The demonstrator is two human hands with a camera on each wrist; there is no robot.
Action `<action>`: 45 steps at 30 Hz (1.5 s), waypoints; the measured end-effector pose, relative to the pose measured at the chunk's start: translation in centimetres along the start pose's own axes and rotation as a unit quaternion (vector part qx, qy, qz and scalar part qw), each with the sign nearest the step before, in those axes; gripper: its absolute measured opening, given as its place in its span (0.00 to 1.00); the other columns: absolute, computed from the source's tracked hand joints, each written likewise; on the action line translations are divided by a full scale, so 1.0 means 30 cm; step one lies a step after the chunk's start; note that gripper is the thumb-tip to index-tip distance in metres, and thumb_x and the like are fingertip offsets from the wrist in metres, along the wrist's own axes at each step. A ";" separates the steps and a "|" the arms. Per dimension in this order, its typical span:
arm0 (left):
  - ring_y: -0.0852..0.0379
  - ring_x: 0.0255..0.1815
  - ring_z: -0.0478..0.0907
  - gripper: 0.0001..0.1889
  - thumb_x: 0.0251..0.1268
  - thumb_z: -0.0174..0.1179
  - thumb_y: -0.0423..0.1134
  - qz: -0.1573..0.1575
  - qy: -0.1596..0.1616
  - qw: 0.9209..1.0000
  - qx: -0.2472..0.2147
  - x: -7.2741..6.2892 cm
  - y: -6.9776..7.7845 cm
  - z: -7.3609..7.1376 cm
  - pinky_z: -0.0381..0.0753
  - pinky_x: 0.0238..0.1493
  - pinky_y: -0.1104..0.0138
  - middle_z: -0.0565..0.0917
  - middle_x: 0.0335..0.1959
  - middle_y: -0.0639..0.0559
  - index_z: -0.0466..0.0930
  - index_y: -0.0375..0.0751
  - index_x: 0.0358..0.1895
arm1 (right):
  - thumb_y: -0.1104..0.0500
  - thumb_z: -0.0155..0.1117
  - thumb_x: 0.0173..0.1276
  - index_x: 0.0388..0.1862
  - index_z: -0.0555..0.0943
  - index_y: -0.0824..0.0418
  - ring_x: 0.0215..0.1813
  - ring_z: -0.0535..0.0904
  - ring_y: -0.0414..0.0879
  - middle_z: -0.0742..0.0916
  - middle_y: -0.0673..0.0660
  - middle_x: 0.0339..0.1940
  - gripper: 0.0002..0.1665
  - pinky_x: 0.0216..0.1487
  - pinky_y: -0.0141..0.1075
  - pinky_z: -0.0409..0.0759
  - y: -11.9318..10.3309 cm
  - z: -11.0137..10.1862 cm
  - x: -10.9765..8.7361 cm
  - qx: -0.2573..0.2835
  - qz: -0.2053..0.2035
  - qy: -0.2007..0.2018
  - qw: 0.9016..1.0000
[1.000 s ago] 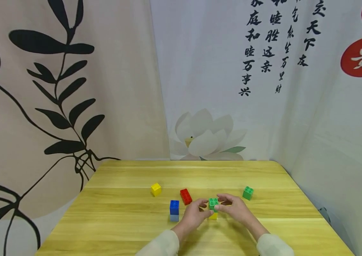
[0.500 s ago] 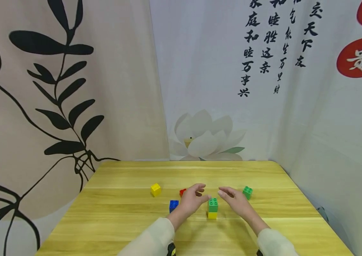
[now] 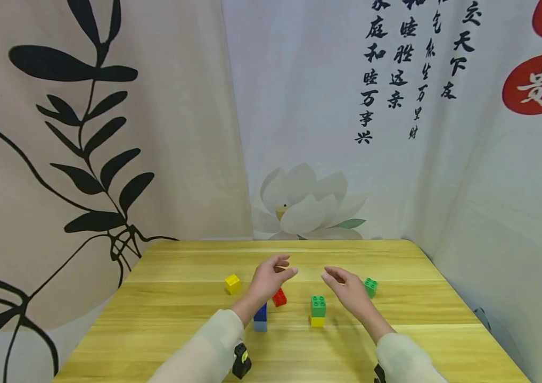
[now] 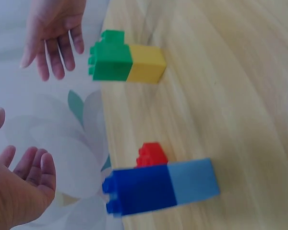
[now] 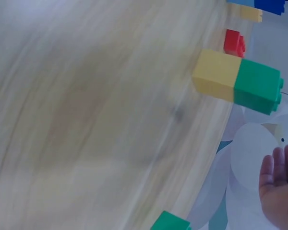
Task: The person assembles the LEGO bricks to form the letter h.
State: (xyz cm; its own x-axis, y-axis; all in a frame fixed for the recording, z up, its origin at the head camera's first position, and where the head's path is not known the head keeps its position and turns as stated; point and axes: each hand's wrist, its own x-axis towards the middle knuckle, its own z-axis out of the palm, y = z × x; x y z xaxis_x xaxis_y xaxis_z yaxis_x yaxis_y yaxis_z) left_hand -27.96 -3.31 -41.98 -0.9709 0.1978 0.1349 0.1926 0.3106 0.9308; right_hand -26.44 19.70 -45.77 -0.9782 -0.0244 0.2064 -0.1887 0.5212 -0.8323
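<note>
So closest to the camera you've got two pale sleeves [image 3: 204, 348], with a small black gadget [image 3: 241, 363] poking out under the left one. Just past that on the wooden worktop [image 3: 295, 361] are two little towers, both upright: a dark blue brick [image 3: 260, 314] sitting on a light blue brick [image 3: 260, 326], partly behind the left forearm, and off to its right a green brick [image 3: 318, 306] on top of a yellow brick [image 3: 317, 322]

Both hands are released, fingers loose: the left hand [image 3: 270, 275] is up in the air above the red brick [image 3: 279, 298], the right hand [image 3: 347, 288] is up between the green-topped tower and a lone green brick [image 3: 370, 288]. That red one lies on the wood a bit beyond the blue tower, partly hidden by the left arm. Over on the left there's a lone yellow brick [image 3: 232, 284], well apart from the rest

Way at the back, hanging cloth [image 3: 194, 133] with a pale lotus print [image 3: 311, 205], black leafy plants and Chinese writing
</note>
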 end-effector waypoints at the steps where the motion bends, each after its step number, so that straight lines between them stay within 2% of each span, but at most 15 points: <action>1: 0.48 0.54 0.76 0.25 0.68 0.65 0.46 -0.003 0.002 1.000 0.000 0.003 0.000 -0.011 0.80 0.54 0.56 0.79 0.57 0.45 0.75 0.43 0.65 | 0.35 0.56 0.72 0.67 0.77 0.57 0.61 0.77 0.54 0.83 0.56 0.60 0.35 0.58 0.50 0.77 -0.005 0.002 0.003 0.000 -0.001 0.005 1.000; 6: 0.47 0.56 0.76 0.25 0.68 0.64 0.47 -0.007 0.008 1.000 -0.002 0.011 -0.002 -0.063 0.78 0.56 0.55 0.80 0.57 0.46 0.75 0.43 0.65 | 0.35 0.57 0.71 0.67 0.76 0.58 0.61 0.76 0.52 0.82 0.56 0.60 0.36 0.59 0.49 0.77 -0.036 0.010 0.016 0.017 0.001 0.025 1.000; 10: 0.47 0.57 0.75 0.25 0.68 0.64 0.48 -0.009 0.013 1.000 0.001 0.013 -0.015 -0.098 0.77 0.58 0.54 0.80 0.57 0.45 0.75 0.42 0.65 | 0.38 0.59 0.72 0.66 0.77 0.59 0.60 0.77 0.50 0.83 0.56 0.59 0.34 0.59 0.47 0.77 -0.064 0.017 0.022 0.032 0.004 0.040 0.999; 19: 0.49 0.57 0.76 0.26 0.68 0.64 0.50 -0.024 0.023 0.999 -0.010 0.008 -0.064 -0.154 0.75 0.60 0.53 0.80 0.57 0.47 0.75 0.43 0.65 | 0.46 0.61 0.74 0.67 0.75 0.63 0.57 0.78 0.52 0.82 0.60 0.60 0.31 0.57 0.46 0.78 -0.132 0.055 0.036 0.060 -0.002 0.070 0.996; 26: 0.48 0.56 0.77 0.26 0.69 0.63 0.49 -0.029 0.027 0.999 -0.014 -0.014 -0.111 -0.189 0.78 0.57 0.54 0.80 0.57 0.46 0.75 0.42 0.65 | 0.47 0.62 0.74 0.67 0.75 0.63 0.58 0.77 0.53 0.81 0.60 0.62 0.30 0.56 0.46 0.79 -0.193 0.113 0.042 0.097 0.006 0.090 0.991; 37: 0.46 0.59 0.76 0.27 0.71 0.61 0.49 -0.036 0.008 0.999 -0.038 -0.037 -0.171 -0.221 0.76 0.58 0.51 0.79 0.59 0.44 0.73 0.39 0.67 | 0.47 0.62 0.73 0.68 0.74 0.61 0.60 0.76 0.54 0.80 0.58 0.63 0.30 0.56 0.48 0.79 -0.242 0.207 0.044 0.116 0.022 0.084 0.989; 45: 0.48 0.58 0.76 0.29 0.69 0.62 0.53 -0.040 -0.003 0.999 -0.035 -0.063 -0.222 -0.247 0.78 0.56 0.55 0.79 0.59 0.46 0.74 0.40 0.66 | 0.48 0.63 0.73 0.67 0.74 0.63 0.59 0.77 0.55 0.81 0.60 0.61 0.30 0.55 0.47 0.80 -0.246 0.269 0.042 0.114 0.034 0.084 0.989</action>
State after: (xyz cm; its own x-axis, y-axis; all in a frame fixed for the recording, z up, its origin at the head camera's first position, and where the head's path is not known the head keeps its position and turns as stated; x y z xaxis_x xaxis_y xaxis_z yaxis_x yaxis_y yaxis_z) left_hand -28.48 -12.65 -45.92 -0.9820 0.1801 0.0566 0.1031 0.2606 0.9599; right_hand -26.98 8.96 -43.53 -0.9644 0.1561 0.2135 -0.1574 0.3098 -0.9377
